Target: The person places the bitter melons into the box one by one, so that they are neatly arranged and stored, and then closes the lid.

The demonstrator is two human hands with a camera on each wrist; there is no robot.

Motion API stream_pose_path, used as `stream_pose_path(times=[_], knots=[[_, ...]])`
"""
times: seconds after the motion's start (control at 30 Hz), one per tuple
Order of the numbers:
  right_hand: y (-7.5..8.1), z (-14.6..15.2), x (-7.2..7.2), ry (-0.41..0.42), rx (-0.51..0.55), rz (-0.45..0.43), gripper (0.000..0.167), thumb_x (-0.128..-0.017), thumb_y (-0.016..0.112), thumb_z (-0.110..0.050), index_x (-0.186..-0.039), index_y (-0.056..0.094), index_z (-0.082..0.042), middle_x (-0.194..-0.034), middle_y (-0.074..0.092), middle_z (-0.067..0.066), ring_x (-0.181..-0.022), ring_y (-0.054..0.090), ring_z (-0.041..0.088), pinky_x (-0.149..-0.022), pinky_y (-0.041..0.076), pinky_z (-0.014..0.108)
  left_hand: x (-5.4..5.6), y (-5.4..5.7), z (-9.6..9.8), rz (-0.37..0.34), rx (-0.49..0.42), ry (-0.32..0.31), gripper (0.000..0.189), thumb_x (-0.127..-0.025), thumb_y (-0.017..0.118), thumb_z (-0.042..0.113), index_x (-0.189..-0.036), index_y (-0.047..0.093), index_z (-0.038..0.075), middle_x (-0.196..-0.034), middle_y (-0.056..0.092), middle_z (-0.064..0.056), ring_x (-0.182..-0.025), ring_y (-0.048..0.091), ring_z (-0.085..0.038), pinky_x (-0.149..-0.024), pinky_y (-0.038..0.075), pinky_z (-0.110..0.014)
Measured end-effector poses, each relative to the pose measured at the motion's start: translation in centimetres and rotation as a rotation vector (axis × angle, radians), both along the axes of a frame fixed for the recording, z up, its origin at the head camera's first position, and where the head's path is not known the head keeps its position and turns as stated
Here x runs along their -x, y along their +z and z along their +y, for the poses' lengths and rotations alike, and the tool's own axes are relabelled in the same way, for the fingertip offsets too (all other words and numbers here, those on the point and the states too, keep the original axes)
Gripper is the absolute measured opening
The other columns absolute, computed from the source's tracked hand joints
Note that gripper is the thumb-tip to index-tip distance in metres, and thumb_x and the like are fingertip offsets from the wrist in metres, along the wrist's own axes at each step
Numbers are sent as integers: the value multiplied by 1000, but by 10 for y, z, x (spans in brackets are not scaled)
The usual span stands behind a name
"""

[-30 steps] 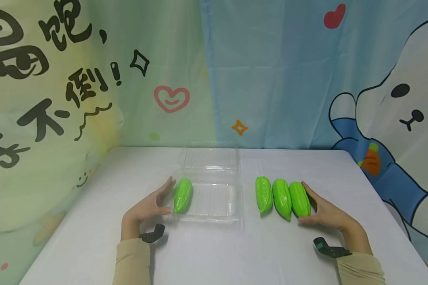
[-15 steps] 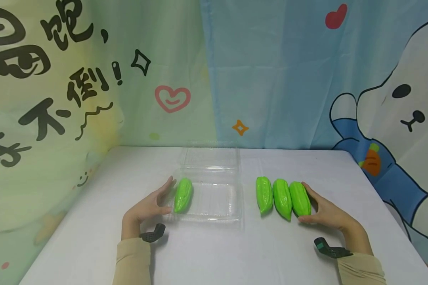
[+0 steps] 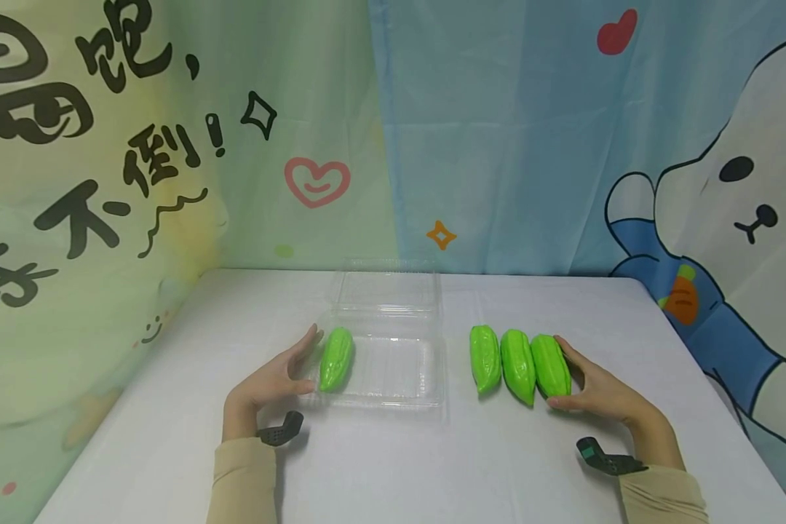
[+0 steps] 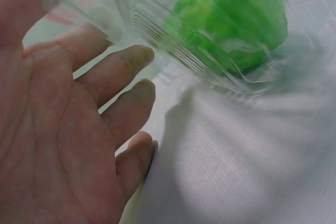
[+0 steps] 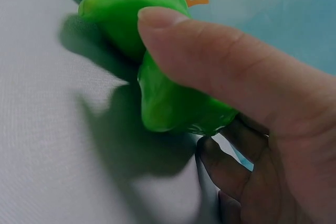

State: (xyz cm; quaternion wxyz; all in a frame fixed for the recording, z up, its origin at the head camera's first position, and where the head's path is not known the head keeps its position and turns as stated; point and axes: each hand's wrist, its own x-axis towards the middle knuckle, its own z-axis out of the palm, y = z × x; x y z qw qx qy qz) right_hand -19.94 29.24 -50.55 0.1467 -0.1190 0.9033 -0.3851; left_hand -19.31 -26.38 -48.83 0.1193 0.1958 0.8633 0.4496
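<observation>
My left hand (image 3: 270, 378) holds the left edge of a clear plastic container (image 3: 393, 402), thumb at its front corner. In the left wrist view, the container's rim overlaps the thumb and index finger; the other fingers stay loosely bent beside it. One green ribbed, pointed fruit (image 3: 337, 359) lies in the container's left side. To the right, three similar fruits form a row on the table: a left one (image 3: 485, 359), a middle one (image 3: 518, 365) and a right one (image 3: 551, 366). My right hand (image 3: 604, 389) holds the right one, thumb at its near end.
The container's raised lid (image 3: 388, 291) stands open behind its base. A white cloth covers the table (image 3: 393, 473). Behind hangs a printed curtain (image 3: 498, 145). Each wrist wears a dark device, a left one (image 3: 282, 429) and a right one (image 3: 608, 458).
</observation>
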Motion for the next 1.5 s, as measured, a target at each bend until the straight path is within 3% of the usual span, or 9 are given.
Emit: stream_pose_path(times=[0.57, 0.8, 1.27, 1.5], knots=[[1, 1, 1, -16, -8, 9, 119, -72, 82, -34, -154, -2, -12, -157, 7, 27, -140, 8, 53, -106, 12, 73, 0, 0, 0, -22, -26, -10, 110, -74, 80, 34, -154, 7, 14, -161, 8, -7, -148, 6, -31, -119, 10, -50], [1, 2, 0, -25, -13, -1, 120, -72, 81, -37, -154, -4, -13, -156, 8, 30, -138, 14, 54, -107, 18, 70, 0, 0, 0, -19, -30, -11, 109, -75, 79, 33, -154, 7, 14, -161, 8, -8, -148, 6, -32, -119, 9, -53], [10, 4, -3, -20, 34, 2, 118, -76, 79, -30, -153, -8, -11, -156, 1, 29, -136, 18, 56, -107, 23, 67, 0, 1, 0, -15, -30, -11, 109, -74, 79, 35, -154, 7, 13, -161, 8, -9, -148, 6, -32, -119, 9, -52], [17, 3, -5, -27, 46, 22, 117, -76, 79, -28, -153, -8, -13, -157, 0, 27, -136, 18, 56, -105, 21, 72, 0, 0, 0, -15, -22, -7, 109, -75, 79, 34, -154, 7, 13, -161, 7, -8, -148, 6, -32, -119, 9, -53]])
